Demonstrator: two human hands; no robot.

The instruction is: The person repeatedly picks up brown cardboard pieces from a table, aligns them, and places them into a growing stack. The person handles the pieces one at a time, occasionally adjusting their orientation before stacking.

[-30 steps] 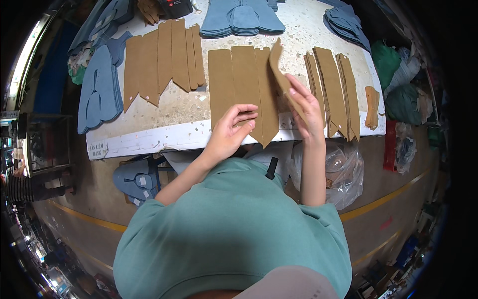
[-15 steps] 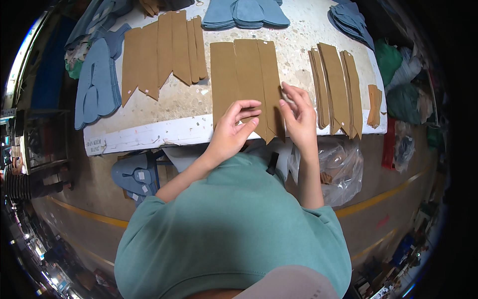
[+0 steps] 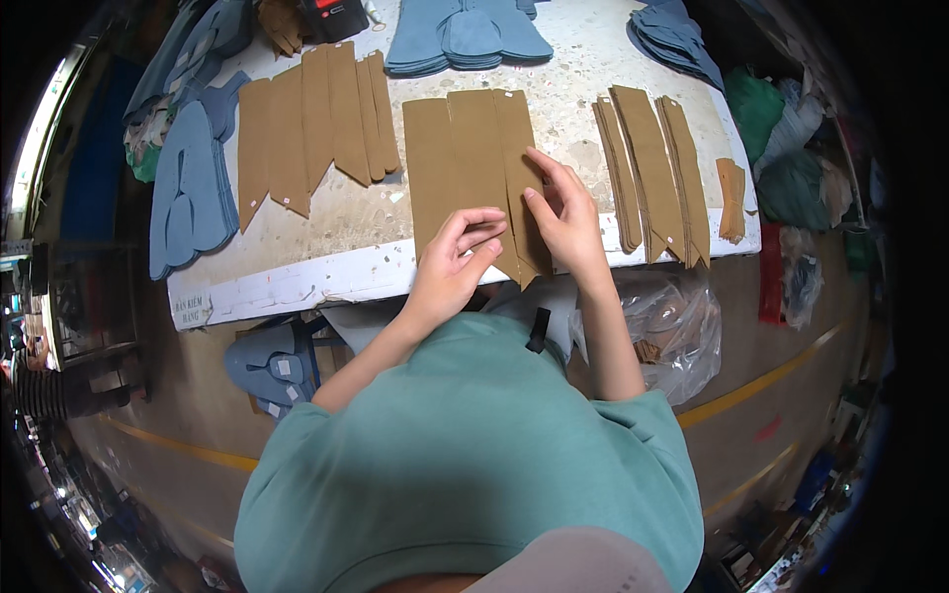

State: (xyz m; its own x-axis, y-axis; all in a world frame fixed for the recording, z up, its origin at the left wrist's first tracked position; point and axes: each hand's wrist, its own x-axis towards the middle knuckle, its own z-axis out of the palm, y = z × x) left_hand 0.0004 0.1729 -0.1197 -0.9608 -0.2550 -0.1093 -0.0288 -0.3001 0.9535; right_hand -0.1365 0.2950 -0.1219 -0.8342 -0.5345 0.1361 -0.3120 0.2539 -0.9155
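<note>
Long brown panels [image 3: 473,148], cut from a leather-like or fabric sheet, lie side by side on the table in front of me, with slanted ends at the near edge. Over their near left part hovers my left hand [image 3: 457,262], fingers curved and thumb apart, holding nothing. My right hand [image 3: 571,222] is open at the right edge of the rightmost panel, its fingertips over that edge; whether they touch is unclear. Part of the panels' near end is hidden behind my left hand.
More brown panels [image 3: 287,138] lie left, and narrow brown strips [image 3: 647,163] right, beside a small orange-brown bundle [image 3: 731,198]. Blue-grey cut pieces [image 3: 193,188] sit at the left, with a blue-grey stack [image 3: 470,40] at the back. A clear plastic bag [image 3: 672,331] hangs below the white table edge [image 3: 297,292].
My view has shifted a little, so the table sits slightly lower and left. My right hand has moved slightly farther away and leftward onto the panel's edge. The left hand is nearly unmoved.
</note>
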